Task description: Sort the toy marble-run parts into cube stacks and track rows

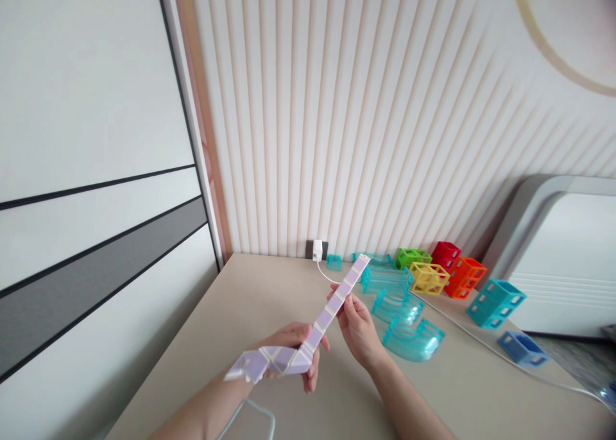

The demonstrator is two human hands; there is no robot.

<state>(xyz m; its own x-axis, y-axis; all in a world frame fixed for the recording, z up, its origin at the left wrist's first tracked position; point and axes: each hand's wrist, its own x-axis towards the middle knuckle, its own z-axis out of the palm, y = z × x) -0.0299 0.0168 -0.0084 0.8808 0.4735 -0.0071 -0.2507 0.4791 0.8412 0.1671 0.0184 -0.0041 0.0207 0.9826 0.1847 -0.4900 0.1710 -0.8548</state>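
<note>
A long purple twist toy (328, 310) is held by 2 hands in the lower middle of the frame, above the tan table (226, 312). Its bent lower end is gripped by the left hand (291, 335), with the fingers curled shut around it. Its straight part is pinched by the right hand (360, 330) and slants up toward the right. Just right of the hands, clear blue curved pieces (412, 340) are laid on the table. Farther right, small frame blocks are seen: a green block (412, 257), a yellow block (428, 278), a red block (446, 253), an orange block (464, 277) and a teal block (496, 303). A white plug (317, 249) is stuck in the wall at the back of the table.
</note>
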